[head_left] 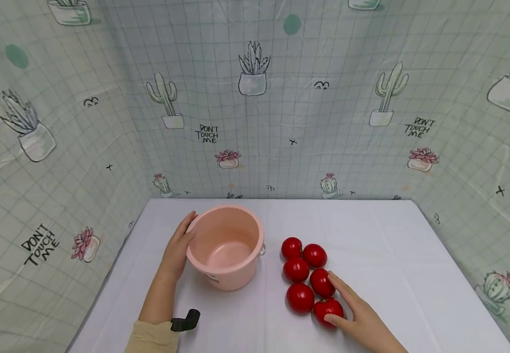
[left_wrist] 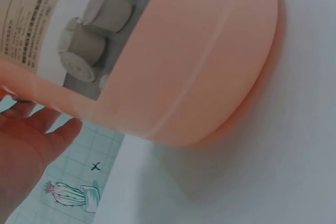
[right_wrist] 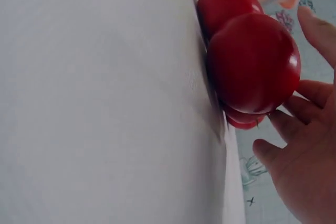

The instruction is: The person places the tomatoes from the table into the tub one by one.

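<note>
A pink plastic bucket [head_left: 233, 274] stands at the left of the table with its mouth up. My left hand [head_left: 179, 250] rests against its left side near the rim, fingers fairly straight; in the left wrist view the fingers [left_wrist: 63, 135] lie by the bucket wall [left_wrist: 184, 51]. Right of the bucket, several glossy red tomatoes [head_left: 300, 298] lie grouped together. My right hand [head_left: 361, 318] reaches over the nearest tomato [head_left: 328, 312] with fingers spread, the thumb at its front and a finger at the tomato behind [head_left: 322, 283]. The right wrist view shows relaxed fingers beside a tomato [right_wrist: 254, 64].
A white cloth covers the table [head_left: 369, 235]. Patterned cloth with cactus drawings [head_left: 250, 147] hangs at the back and both sides. The bucket carries a printed label [left_wrist: 73, 30]. A black strap [head_left: 186, 321] is on the left wrist.
</note>
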Motion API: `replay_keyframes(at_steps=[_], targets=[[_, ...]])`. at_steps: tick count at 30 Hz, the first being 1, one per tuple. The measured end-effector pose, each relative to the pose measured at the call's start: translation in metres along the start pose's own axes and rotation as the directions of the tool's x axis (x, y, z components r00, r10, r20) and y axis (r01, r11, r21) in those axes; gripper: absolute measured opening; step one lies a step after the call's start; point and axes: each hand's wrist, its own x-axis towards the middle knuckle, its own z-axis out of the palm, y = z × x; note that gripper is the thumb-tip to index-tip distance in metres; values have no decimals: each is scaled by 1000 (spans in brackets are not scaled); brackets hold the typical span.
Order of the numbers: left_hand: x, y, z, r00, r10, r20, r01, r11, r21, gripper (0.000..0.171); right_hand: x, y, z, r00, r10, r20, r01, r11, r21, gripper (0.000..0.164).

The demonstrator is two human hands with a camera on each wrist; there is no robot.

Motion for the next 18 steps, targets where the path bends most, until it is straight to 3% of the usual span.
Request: replay_keyframes(at_steps=[3,9,14,18], targets=[[2,-2,2,1000,-10,7,10,996,-89,51,5,3,3,997,-59,-45,57,997,-45,89],[4,-5,4,1000,-14,-4,13,988,-151,50,11,5,4,983,-153,-98,140,981,-134,84],[4,-5,6,1000,-14,8,15,982,-188,50,1,-1,4,990,-127,-63,113,974,-197,84],[2,-5,6,1000,-18,8,19,984,-179,50,-8,-3,6,993,-120,16,120,962,-246,90]])
